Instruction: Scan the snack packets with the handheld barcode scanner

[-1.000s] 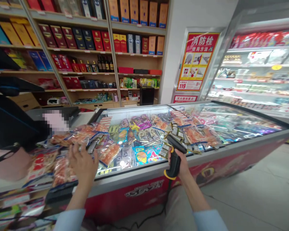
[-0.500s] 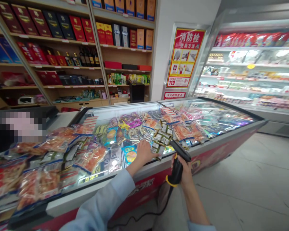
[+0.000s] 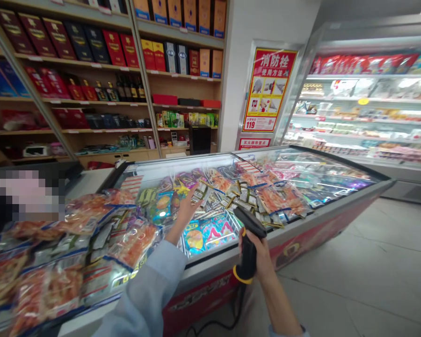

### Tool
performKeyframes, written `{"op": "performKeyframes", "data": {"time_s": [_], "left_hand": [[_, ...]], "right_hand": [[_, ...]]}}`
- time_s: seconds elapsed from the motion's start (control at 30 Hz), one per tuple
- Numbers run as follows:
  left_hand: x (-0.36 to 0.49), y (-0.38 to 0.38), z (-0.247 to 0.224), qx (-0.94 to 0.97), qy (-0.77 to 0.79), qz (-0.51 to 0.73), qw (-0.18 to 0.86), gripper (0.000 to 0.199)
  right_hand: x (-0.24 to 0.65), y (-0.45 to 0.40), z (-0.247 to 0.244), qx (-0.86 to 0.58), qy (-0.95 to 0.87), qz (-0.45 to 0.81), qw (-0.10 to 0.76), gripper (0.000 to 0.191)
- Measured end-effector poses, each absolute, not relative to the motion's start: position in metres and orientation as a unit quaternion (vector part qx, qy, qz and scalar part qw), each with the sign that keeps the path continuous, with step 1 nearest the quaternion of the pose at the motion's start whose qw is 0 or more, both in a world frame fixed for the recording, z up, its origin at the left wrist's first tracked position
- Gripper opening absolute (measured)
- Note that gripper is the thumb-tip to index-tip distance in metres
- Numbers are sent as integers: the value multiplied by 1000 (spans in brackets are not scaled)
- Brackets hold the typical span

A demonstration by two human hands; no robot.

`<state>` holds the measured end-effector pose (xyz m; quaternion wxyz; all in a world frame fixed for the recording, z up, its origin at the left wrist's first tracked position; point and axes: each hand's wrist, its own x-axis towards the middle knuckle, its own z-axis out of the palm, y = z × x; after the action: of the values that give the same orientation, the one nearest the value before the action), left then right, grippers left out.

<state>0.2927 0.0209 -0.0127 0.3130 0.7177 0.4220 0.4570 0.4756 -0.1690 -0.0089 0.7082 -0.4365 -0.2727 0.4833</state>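
Observation:
My right hand (image 3: pixel 261 255) is wrapped round the grip of a black and yellow barcode scanner (image 3: pixel 248 248), its head tilted up toward the freezer. A cord hangs from the scanner's base. Over the glass top of the chest freezer (image 3: pixel 210 267), my left hand (image 3: pixel 187 206) grips a small snack packet (image 3: pixel 201 193), white with dark green and gold. More packets of that kind lie in a loose pile (image 3: pixel 247 196) on the glass, just beyond the scanner. Beside the pile are clear bags of reddish food (image 3: pixel 280 194).
Many clear food bags (image 3: pixel 52 281) cover the freezer's left end. A person, blurred out, is at the far left (image 3: pixel 24 194). Behind stand shelves of boxed bottles (image 3: pixel 98 44), a red fire-hydrant sign (image 3: pixel 270 89) and a lit refrigerated display (image 3: pixel 365 117). Tiled floor (image 3: pixel 354 262) lies at right.
My left hand has moved up and left from the near side of the packet pile and now has a packet in its fingers. The scanner has shifted slightly left and down.

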Motion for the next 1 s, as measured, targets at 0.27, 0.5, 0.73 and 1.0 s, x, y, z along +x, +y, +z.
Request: {"op": "performKeyframes", "data": {"time_s": [0.27, 0.5, 0.73, 1.0], "left_hand": [[290, 21, -8, 675, 405, 545, 288, 63], [287, 25, -10, 664, 399, 576, 262, 61], [287, 28, -16, 679, 376, 574, 261, 59], [286, 26, -17, 694, 374, 579, 210, 54]], "right_hand": [[442, -171, 9, -441, -343, 502, 660, 37], [439, -177, 15, -446, -355, 486, 663, 37], [440, -185, 19, -440, -389, 488, 647, 39], [420, -179, 23, -400, -341, 545, 653, 38]]}}
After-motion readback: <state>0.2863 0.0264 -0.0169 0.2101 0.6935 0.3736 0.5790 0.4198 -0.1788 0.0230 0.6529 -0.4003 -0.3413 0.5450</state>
